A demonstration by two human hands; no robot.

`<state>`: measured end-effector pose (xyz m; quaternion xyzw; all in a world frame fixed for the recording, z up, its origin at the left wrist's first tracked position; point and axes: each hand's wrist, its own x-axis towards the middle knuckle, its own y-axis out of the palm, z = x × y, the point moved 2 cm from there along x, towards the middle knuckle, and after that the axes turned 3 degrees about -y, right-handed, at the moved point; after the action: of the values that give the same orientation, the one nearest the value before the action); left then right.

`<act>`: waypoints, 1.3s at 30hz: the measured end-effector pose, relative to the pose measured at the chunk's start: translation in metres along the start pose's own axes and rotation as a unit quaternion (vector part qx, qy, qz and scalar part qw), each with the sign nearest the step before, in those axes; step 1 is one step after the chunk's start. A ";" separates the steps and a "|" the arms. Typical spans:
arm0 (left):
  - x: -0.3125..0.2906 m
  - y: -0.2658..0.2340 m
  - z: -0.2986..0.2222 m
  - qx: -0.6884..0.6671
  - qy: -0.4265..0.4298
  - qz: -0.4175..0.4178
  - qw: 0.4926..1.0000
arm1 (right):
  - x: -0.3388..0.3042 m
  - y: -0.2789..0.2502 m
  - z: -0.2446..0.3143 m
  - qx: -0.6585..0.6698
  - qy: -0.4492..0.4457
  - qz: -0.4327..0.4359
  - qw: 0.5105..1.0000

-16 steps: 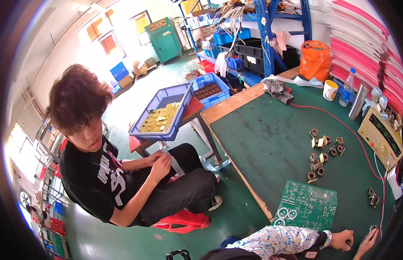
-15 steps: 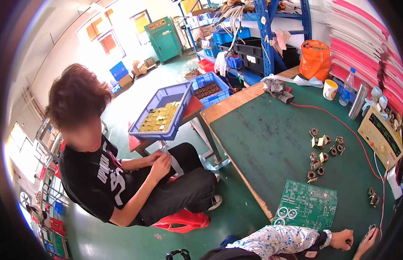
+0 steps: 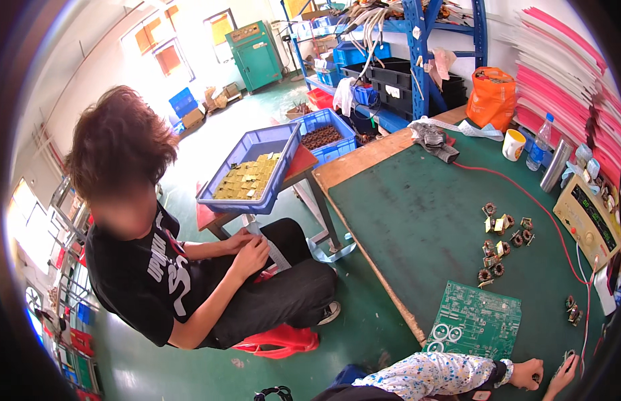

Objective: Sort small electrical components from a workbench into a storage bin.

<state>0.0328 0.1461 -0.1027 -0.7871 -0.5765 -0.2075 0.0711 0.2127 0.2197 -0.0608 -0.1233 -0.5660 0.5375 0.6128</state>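
At the lower right, my left hand (image 3: 526,374), in a white sleeve speckled with blue, is closed with curled fingers. A small dark piece shows at its fingers; its kind is too small to tell. Just to the right, my right hand (image 3: 562,380) pinches a small, thin, metallic-looking item (image 3: 569,354) that I cannot make out. The hands are close together but apart. Beyond my left forearm lies a green circuit board (image 3: 481,317) with white rings (image 3: 441,332) on its near left corner. A few wire-wound ring coils (image 3: 574,311) lie beyond my right hand.
Several more coils (image 3: 495,244) lie mid-table. On the right stands a power supply (image 3: 586,220) with red and white leads. A mug (image 3: 514,145), a bottle (image 3: 539,142) and a steel flask (image 3: 556,165) stand behind. A seated person (image 3: 170,260) works at left beside a blue tray (image 3: 254,207).
The view has shifted slightly, so the table things sit a little lower and further right. My hands stay close together with little visible movement.
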 end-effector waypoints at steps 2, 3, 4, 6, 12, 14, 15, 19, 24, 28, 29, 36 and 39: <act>0.002 0.004 -0.001 -0.011 -0.002 0.008 1.000 | 0.002 -0.015 0.035 -0.046 -0.010 -0.010 0.999; 0.003 0.004 -0.001 -0.016 -0.007 0.015 1.000 | 0.003 -0.015 0.032 -0.068 -0.007 -0.002 0.998; 0.004 0.004 -0.001 -0.017 -0.006 0.012 1.000 | 0.003 -0.015 0.031 -0.092 -0.005 0.005 0.996; 0.006 0.005 0.000 -0.036 -0.025 0.036 0.998 | 0.005 -0.014 0.034 -0.102 -0.021 0.004 0.995; 0.010 0.012 0.013 -0.056 -0.028 0.034 0.997 | 0.008 -0.015 0.045 -0.123 -0.060 0.009 0.991; 0.011 0.016 0.016 -0.070 -0.037 0.037 0.996 | 0.007 -0.016 0.039 -0.138 -0.056 0.015 0.989; 0.010 0.015 0.017 -0.078 -0.048 0.037 0.995 | 0.007 -0.014 0.038 -0.141 -0.057 0.019 0.988; 0.011 0.016 0.017 -0.066 -0.036 0.026 0.997 | 0.009 -0.012 0.045 -0.133 -0.048 0.030 0.990; 0.009 0.017 0.009 -0.086 -0.078 0.037 0.992 | 0.010 -0.012 0.043 -0.137 -0.052 0.031 0.989; 0.005 0.013 -0.008 -0.132 -0.073 0.046 0.987 | 0.010 -0.015 0.055 -0.140 -0.062 0.034 0.988; 0.005 0.012 -0.013 -0.141 -0.063 0.050 0.987 | 0.010 -0.014 0.054 -0.141 -0.063 0.034 0.987; 0.002 0.008 -0.021 -0.149 -0.045 0.046 0.987 | 0.010 -0.014 0.059 -0.109 -0.026 0.058 0.992; 0.002 0.008 -0.021 -0.142 -0.041 0.045 0.988 | 0.010 -0.014 0.060 -0.116 -0.034 0.054 0.991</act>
<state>0.0361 0.1380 -0.0820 -0.8222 -0.5079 -0.2510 -0.0559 0.1682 0.1949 -0.0251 -0.2059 -0.6375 0.5041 0.5450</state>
